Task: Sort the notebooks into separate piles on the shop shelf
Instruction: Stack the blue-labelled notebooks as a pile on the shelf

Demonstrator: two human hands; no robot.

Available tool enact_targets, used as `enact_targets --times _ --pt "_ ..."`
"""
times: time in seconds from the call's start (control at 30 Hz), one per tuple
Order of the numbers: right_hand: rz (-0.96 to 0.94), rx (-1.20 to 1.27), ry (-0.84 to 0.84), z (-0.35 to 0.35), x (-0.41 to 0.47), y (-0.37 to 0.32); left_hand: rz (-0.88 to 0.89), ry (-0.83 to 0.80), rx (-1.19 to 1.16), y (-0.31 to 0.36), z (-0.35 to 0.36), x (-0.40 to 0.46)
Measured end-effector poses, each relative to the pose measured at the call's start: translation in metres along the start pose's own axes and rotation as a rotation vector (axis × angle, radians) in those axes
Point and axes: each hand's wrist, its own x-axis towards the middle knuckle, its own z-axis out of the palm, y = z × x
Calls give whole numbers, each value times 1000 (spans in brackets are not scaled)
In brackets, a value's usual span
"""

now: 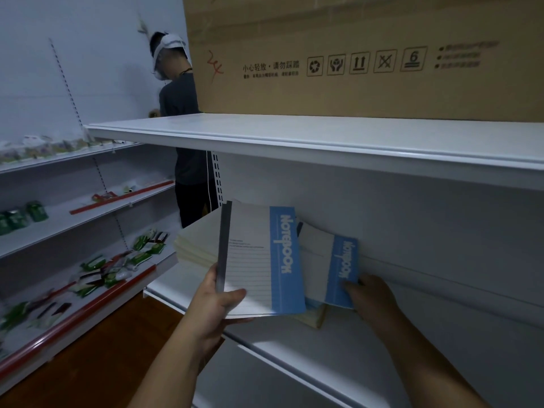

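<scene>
My left hand (216, 301) grips a large white notebook (259, 260) with a blue "Notebook" band and a grey spine, held tilted above the white shelf (294, 346). To its right, my right hand (371, 295) grips the lower edge of a smaller blue-banded notebook (332, 269), lifted over a few notebooks lying on the shelf (313, 315). A stack of pale cream notebooks (191, 245) sits at the shelf's left end, partly hidden behind the large notebook.
An upper white shelf (323, 139) overhangs close above, carrying a big cardboard box (353, 60). A person (182, 119) stands behind the shelf end. Left shelves (73, 222) hold green packets. Brown floor (103, 348) lies below.
</scene>
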Motion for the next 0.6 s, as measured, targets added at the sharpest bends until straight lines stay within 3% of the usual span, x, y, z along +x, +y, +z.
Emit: enact_targets --times 0.2,0.3,0.47,0.6 --pt "-66 663 116 -39 -6 2 -1 -10 -7 -1 9 4" --pt "-90 900 87 -53 -6 2 12 -37 -32 0 12 7" --pt "-113 1029 9 -60 -13 2 51 -84 -24 3 16 12" --pt "-151 896 8 -52 -30 -2 32 -133 -71 -2 28 12"
